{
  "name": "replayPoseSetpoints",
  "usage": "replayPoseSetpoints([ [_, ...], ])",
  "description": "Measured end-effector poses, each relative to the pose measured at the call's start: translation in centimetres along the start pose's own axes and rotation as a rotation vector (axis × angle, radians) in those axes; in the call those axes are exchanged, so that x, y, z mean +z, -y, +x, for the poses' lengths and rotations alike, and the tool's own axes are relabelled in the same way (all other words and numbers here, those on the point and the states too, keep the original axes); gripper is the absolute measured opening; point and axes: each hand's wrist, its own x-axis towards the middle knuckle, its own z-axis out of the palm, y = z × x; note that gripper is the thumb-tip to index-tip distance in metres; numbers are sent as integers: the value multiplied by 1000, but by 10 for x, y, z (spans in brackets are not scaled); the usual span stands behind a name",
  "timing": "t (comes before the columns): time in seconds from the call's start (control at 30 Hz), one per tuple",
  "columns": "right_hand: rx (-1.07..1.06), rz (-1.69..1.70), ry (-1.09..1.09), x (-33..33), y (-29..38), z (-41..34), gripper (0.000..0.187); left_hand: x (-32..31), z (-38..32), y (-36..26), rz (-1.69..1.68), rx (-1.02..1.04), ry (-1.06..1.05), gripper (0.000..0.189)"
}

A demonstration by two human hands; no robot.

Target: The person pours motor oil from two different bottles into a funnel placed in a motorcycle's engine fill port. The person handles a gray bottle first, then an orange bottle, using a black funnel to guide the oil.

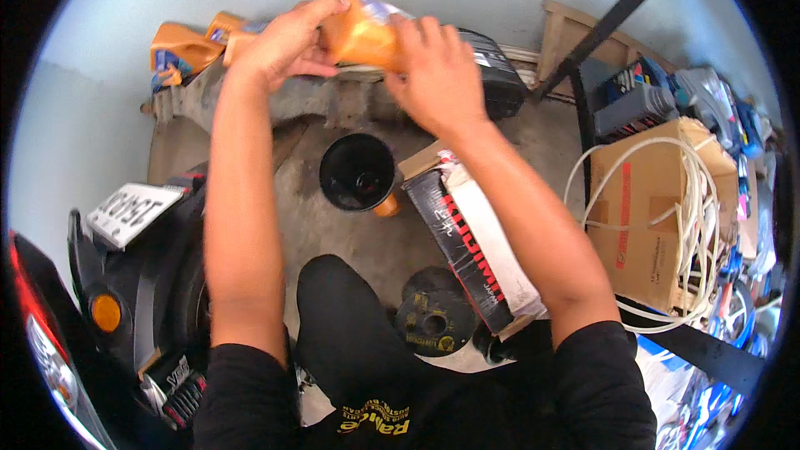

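Note:
An orange plastic bottle (362, 34) with a pale label is held up near the far wall, slightly blurred. My left hand (294, 44) grips its left end, thumb on top and the other fingers curled at its side. The fingers of my right hand (437, 72) wrap over its right end. Whether the bottle has a cap cannot be made out. Below, on the concrete floor, stands a wide black funnel (357, 172), its mouth facing up. Part of an orange container (387, 205) shows beneath the funnel's rim. How the two join is hidden.
More orange jugs (181, 50) rest on a grey metal housing (194, 97) by the wall. A long printed carton (462, 244) lies under my right forearm, beside round discs (434, 324). A motorcycle's rear (137, 262) stands left; a cardboard box with white hose (637, 219) stands right.

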Motion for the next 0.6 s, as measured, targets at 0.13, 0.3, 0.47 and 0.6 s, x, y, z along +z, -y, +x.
replayPoseSetpoints([
  [0.13,175,262,-7,-42,16,19,56,20,-55,38,-304,342,-260,52],
  [0.3,330,987,68,-80,32,51,36,28,-78,130,-118,391,-272,38],
  [0.47,540,1214,235,-65,19,34,46,77,-93,174,-628,475,-323,52],
  [0.6,623,1320,253,-46,19,19,49,80,-103,171,-670,641,-454,48],
])
